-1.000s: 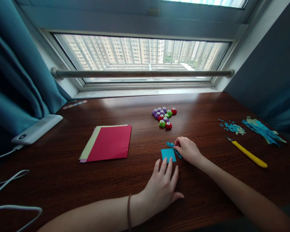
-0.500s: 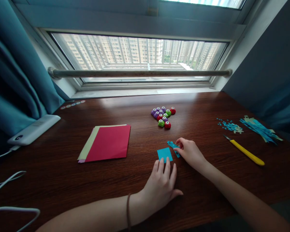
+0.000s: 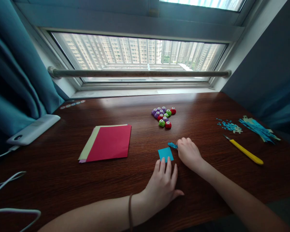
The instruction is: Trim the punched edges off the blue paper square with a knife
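Observation:
A small blue paper square point(image 3: 166, 152) lies flat on the wooden table. My left hand point(image 3: 162, 185) rests with fingers spread, its fingertips on the square's near edge. Just to the right, my right hand point(image 3: 189, 150) is closed around blue paper scraps point(image 3: 172, 145), which stick out from its left side beyond the square's far corner. The fingers' inner side is hidden from me.
Red and pale sheets of paper point(image 3: 110, 141) are stacked on the left. Small eyed figures point(image 3: 161, 117) in purple, green and red sit ahead. On the right are a yellow craft knife point(image 3: 246, 152), tiny paper bits point(image 3: 229, 126) and blue strips point(image 3: 259, 129). A white power bank point(image 3: 33, 129) lies far left.
My right hand has closed further over the blue paper scraps, bunching them so less shows. My left hand keeps its place on the square.

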`<move>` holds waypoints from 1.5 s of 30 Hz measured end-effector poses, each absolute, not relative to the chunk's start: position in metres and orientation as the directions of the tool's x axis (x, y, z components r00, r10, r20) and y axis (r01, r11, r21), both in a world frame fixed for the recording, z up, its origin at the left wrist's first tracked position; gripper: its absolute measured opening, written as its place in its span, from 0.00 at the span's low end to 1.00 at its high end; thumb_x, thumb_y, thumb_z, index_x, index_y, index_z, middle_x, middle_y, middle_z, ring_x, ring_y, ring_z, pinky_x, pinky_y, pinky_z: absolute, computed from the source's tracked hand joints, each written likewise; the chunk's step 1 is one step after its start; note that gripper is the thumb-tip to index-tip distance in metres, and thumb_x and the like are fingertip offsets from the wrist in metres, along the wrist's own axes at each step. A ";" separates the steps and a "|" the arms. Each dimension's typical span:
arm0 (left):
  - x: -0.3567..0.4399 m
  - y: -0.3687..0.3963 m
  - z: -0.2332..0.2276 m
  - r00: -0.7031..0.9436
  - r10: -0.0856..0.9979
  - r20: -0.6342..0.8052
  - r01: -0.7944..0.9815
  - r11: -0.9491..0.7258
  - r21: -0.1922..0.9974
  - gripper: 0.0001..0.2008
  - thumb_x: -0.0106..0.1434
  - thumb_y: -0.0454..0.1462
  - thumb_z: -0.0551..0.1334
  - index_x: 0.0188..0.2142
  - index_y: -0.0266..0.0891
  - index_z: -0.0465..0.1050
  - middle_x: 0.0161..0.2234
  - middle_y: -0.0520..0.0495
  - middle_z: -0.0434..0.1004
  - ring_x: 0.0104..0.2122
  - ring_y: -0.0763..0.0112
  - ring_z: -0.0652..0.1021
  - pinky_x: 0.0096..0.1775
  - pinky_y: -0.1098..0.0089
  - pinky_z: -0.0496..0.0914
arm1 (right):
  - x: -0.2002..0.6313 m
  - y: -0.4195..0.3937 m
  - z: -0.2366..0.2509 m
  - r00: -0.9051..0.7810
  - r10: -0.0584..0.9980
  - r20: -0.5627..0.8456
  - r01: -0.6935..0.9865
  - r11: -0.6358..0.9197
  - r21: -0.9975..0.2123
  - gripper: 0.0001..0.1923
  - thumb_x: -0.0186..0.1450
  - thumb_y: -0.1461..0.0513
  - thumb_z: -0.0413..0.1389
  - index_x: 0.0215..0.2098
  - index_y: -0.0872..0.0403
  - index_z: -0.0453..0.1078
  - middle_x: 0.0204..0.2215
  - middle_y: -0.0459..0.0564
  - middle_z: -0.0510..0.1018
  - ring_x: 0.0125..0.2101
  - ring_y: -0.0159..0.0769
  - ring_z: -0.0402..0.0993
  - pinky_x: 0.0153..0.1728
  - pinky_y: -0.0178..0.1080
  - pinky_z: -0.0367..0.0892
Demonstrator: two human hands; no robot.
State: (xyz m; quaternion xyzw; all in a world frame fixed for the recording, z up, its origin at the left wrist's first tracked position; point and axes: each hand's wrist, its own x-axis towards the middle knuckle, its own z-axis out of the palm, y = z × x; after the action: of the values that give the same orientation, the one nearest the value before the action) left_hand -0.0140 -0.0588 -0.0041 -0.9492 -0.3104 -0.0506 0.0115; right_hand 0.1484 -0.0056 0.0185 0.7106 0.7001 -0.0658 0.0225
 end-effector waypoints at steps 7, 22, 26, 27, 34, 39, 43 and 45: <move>-0.014 -0.058 -0.005 0.799 0.592 0.101 0.594 -0.804 0.014 0.36 0.62 0.57 0.44 0.56 0.31 0.60 0.55 0.27 0.60 0.54 0.43 0.62 0.51 0.50 0.57 | 0.154 -0.003 0.015 -0.026 0.986 -0.163 0.978 -0.009 -0.209 0.12 0.59 0.74 0.43 0.35 0.62 0.67 0.37 0.61 0.70 0.41 0.47 0.62 0.41 0.44 0.59; -0.013 -0.057 -0.010 0.793 0.605 0.074 0.606 -0.795 0.008 0.36 0.62 0.57 0.44 0.57 0.32 0.57 0.56 0.27 0.57 0.55 0.41 0.60 0.52 0.49 0.54 | 0.251 -0.013 0.029 -0.117 0.897 -0.426 0.250 -0.389 -0.887 0.15 0.52 0.58 0.60 0.34 0.58 0.65 0.28 0.51 0.76 0.31 0.35 0.72 0.31 0.34 0.63; -0.012 -0.057 -0.012 0.793 0.606 0.067 0.607 -0.795 0.005 0.36 0.62 0.57 0.43 0.58 0.32 0.57 0.56 0.28 0.57 0.54 0.41 0.60 0.52 0.49 0.54 | 0.228 -0.025 0.017 -0.086 0.952 -0.293 0.541 -0.202 -0.816 0.10 0.52 0.62 0.59 0.32 0.58 0.72 0.28 0.49 0.76 0.31 0.36 0.72 0.32 0.34 0.64; -0.012 -0.057 -0.011 0.792 0.607 0.063 0.608 -0.794 0.004 0.36 0.62 0.57 0.43 0.58 0.32 0.57 0.56 0.28 0.57 0.54 0.41 0.60 0.52 0.49 0.54 | 0.221 -0.028 0.014 -0.083 0.964 -0.252 0.608 -0.151 -0.779 0.09 0.53 0.63 0.59 0.33 0.57 0.73 0.28 0.49 0.76 0.31 0.36 0.72 0.33 0.34 0.64; -0.011 -0.059 -0.008 0.786 0.617 0.039 0.617 -0.787 0.012 0.35 0.62 0.57 0.44 0.58 0.32 0.57 0.56 0.29 0.57 0.55 0.42 0.59 0.52 0.49 0.53 | 0.197 -0.026 0.015 -0.038 0.979 -0.199 0.878 -0.063 -0.475 0.07 0.54 0.66 0.58 0.32 0.53 0.73 0.28 0.47 0.76 0.30 0.35 0.71 0.32 0.33 0.61; -0.011 -0.059 -0.005 0.779 0.626 0.035 0.626 -0.780 0.022 0.35 0.62 0.57 0.44 0.57 0.33 0.57 0.56 0.30 0.57 0.55 0.43 0.59 0.53 0.50 0.53 | 0.191 -0.023 0.020 -0.032 0.974 -0.226 0.929 -0.054 -0.367 0.03 0.53 0.65 0.59 0.28 0.54 0.72 0.29 0.48 0.76 0.32 0.36 0.70 0.33 0.35 0.60; -0.012 -0.056 -0.003 0.780 0.625 0.033 0.624 -0.781 0.033 0.35 0.62 0.57 0.43 0.57 0.34 0.58 0.56 0.30 0.57 0.55 0.44 0.60 0.53 0.50 0.54 | 0.209 -0.018 0.018 -0.067 0.960 -0.273 0.863 -0.081 -0.498 0.01 0.52 0.66 0.59 0.25 0.54 0.72 0.24 0.46 0.74 0.27 0.33 0.69 0.27 0.33 0.59; -0.012 -0.055 -0.005 0.783 0.622 0.031 0.621 -0.783 0.038 0.35 0.62 0.57 0.42 0.58 0.34 0.57 0.57 0.30 0.56 0.55 0.44 0.59 0.53 0.49 0.54 | 0.241 -0.012 0.020 -0.075 0.951 -0.301 0.801 -0.123 -0.587 0.01 0.52 0.64 0.58 0.24 0.55 0.72 0.22 0.46 0.73 0.24 0.33 0.67 0.25 0.33 0.59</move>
State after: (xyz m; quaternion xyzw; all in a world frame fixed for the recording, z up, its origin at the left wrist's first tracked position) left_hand -0.0120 -0.0547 -0.0047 -0.9440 -0.3289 -0.0212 -0.0130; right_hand 0.2415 -0.0115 0.0200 0.6706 0.6528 -0.3340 -0.1123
